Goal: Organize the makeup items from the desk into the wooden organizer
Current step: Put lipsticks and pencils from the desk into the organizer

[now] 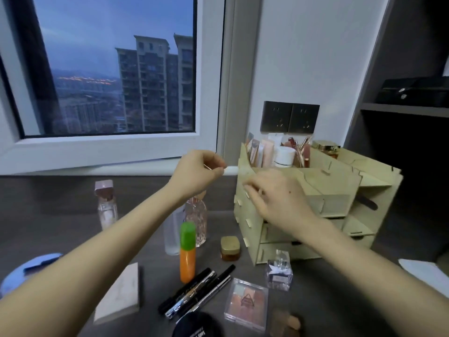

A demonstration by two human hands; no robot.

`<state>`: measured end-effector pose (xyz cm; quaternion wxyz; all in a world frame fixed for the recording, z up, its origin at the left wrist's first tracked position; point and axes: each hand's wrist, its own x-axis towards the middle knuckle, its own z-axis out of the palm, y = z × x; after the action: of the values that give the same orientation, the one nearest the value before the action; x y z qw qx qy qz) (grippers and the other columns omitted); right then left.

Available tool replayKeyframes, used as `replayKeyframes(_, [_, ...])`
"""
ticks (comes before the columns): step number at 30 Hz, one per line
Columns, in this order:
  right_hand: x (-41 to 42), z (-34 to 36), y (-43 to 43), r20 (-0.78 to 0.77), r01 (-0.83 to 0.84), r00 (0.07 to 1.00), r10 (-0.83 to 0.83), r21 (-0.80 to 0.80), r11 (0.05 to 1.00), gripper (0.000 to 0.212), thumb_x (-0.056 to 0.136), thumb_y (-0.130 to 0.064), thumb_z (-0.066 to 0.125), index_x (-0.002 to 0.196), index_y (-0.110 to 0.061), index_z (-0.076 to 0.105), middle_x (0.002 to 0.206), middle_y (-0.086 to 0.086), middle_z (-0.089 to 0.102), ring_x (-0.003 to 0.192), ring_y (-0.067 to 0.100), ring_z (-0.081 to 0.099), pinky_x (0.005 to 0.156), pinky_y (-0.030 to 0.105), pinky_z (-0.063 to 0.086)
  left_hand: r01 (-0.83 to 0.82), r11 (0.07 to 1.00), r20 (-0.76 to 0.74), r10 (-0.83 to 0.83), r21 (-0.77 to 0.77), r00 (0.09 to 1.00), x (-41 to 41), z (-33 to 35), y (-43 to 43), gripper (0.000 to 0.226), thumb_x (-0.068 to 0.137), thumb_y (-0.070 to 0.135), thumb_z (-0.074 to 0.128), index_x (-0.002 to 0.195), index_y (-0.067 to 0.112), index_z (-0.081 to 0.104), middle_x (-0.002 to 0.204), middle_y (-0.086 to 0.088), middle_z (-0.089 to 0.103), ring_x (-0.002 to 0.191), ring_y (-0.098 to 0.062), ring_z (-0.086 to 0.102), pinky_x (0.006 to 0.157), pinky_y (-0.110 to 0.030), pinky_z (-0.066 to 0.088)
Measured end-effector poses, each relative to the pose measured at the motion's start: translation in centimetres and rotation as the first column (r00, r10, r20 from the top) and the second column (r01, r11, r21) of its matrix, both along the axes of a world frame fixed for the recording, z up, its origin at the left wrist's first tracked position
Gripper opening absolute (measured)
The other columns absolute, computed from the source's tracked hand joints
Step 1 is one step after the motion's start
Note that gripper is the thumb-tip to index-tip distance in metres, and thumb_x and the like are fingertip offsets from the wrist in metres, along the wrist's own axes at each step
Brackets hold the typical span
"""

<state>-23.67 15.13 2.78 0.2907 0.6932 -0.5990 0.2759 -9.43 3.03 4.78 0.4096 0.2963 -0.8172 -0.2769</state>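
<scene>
The pale wooden organizer (332, 188) stands at the right of the dark desk, with tubes, a white jar and lipsticks in its top compartments. My left hand (198, 172) is raised just left of it and pinches a thin small stick (208, 167) between thumb and fingers. My right hand (275, 194) hovers over the organizer's left wall with its fingers curled; it is blurred, so I cannot tell if it holds anything. On the desk lie several black pens (199, 289), an eyeshadow palette (246, 304), a gold-lidded jar (230, 248) and a small square perfume bottle (279, 269).
An orange bottle with a green cap (187, 251), a frosted bottle (173, 233), a clear pink bottle (198, 216) and a pink-capped perfume (106, 203) stand mid-desk. A marble box (121, 293), black compact (196, 325) and brown compact (286, 322) lie near me. The window is behind.
</scene>
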Motion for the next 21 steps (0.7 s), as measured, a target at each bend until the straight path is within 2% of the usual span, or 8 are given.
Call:
replayKeyframes(1, [1.7,-1.7,0.8,-0.028,-0.079,0.996,0.084,0.155,0.985,0.016,0.088,-0.021,0.055,0.087,-0.015,0.07,0.083,0.001,0.069,0.08,0.023,0.061,0.066,0.037,0.05,-0.004,1.0,0.026,0.004,-0.019,1.0,0.6,-0.4,0.6,0.013,0.081,0.015,0.063,0.076,0.025,0.067,0.069,0.014,0.063,0.067,-0.004,0.058,0.062,-0.018,0.045])
replayKeyframes(3, [3.8,-5.3,1.3,-0.103,-0.053,0.988,0.114,0.47,0.881,0.025,0.094,-0.025,0.047,0.101,-0.014,0.068,0.1,0.004,0.066,0.097,0.025,0.055,0.079,0.041,0.048,-0.01,0.998,0.094,0.016,-0.063,0.995,2.0,-1.5,1.9,0.01,0.08,0.016,0.063,0.078,0.025,0.068,0.07,0.014,0.064,0.069,-0.005,0.059,0.067,-0.02,0.047])
replayKeyframes(6, [4.9,-9.2,0.8,-0.249,0.106,0.965,0.08,0.653,0.75,0.027,0.096,-0.018,0.04,0.108,-0.009,0.062,0.111,0.008,0.06,0.108,0.027,0.045,0.082,0.04,0.042,-0.004,0.993,0.225,0.031,-0.121,0.974,4.3,-4.0,4.0,0.01,0.078,0.015,0.062,0.073,0.022,0.067,0.069,0.014,0.062,0.068,0.0,0.057,0.06,-0.015,0.041])
replayKeyframes(9, [5.2,-11.2,0.3,-0.36,0.166,0.926,0.117,0.665,0.728,0.022,0.092,-0.012,0.043,0.104,-0.006,0.06,0.108,0.011,0.059,0.106,0.03,0.045,0.077,0.041,0.036,-0.013,0.986,0.41,0.082,-0.167,0.909,6.4,-7.2,5.3,0.013,0.079,0.019,0.06,0.068,0.014,0.064,0.063,0.008,0.06,0.065,-0.012,0.059,0.061,-0.025,0.041])
replayKeyframes(12, [5.3,-12.1,-0.1,-0.432,0.218,0.893,0.124,0.656,0.722,0.019,0.088,-0.011,0.046,0.1,-0.005,0.06,0.105,0.012,0.06,0.104,0.032,0.046,0.074,0.041,0.037,-0.065,0.985,0.565,0.147,-0.162,0.812,8.2,-10.0,5.5,0.016,0.08,0.024,0.06,0.078,0.013,0.071,0.075,-0.001,0.069,0.078,-0.02,0.063,0.063,-0.024,0.041])
replayKeyframes(15, [5.9,-11.8,0.2,-0.48,0.2,0.862,0.165,0.619,0.759,0.007,0.074,-0.021,0.066,0.08,-0.017,0.066,0.084,0.001,0.064,0.087,0.023,0.057,0.062,0.031,0.043,-0.113,0.989,0.614,0.146,-0.093,0.776,9.3,-12.3,5.6,0.018,0.079,0.026,0.06,0.077,0.01,0.069,0.075,-0.005,0.068,0.077,-0.022,0.062,0.061,-0.025,0.036])
replayKeyframes(18, [6.0,-11.5,0.1,-0.613,0.263,0.773,0.164,0.545,0.796,0.023,0.044,-0.036,0.082,0.05,-0.028,0.061,0.054,-0.012,0.056,0.057,0.005,0.056,0.041,0.018,0.037,-0.129,0.989,0.647,0.146,-0.074,0.748,9.4,-13.8,5.6,0.019,0.08,0.026,0.059,0.084,0.011,0.07,0.089,-0.007,0.071,0.088,-0.024,0.064,0.069,-0.028,0.044])
replayKeyframes(21, [5.9,-11.7,0.5,-0.663,0.248,0.734,0.148,0.464,0.85,0.016,0.053,-0.032,0.077,0.056,-0.029,0.062,0.055,-0.012,0.058,0.057,0.004,0.057,0.045,0.019,0.043,-0.125,0.989,0.678,0.149,-0.084,0.72,9.0,-14.5,5.7,0.02,0.08,0.023,0.057,0.086,0.011,0.071,0.092,-0.01,0.071,0.091,-0.027,0.063,0.073,-0.031,0.047])
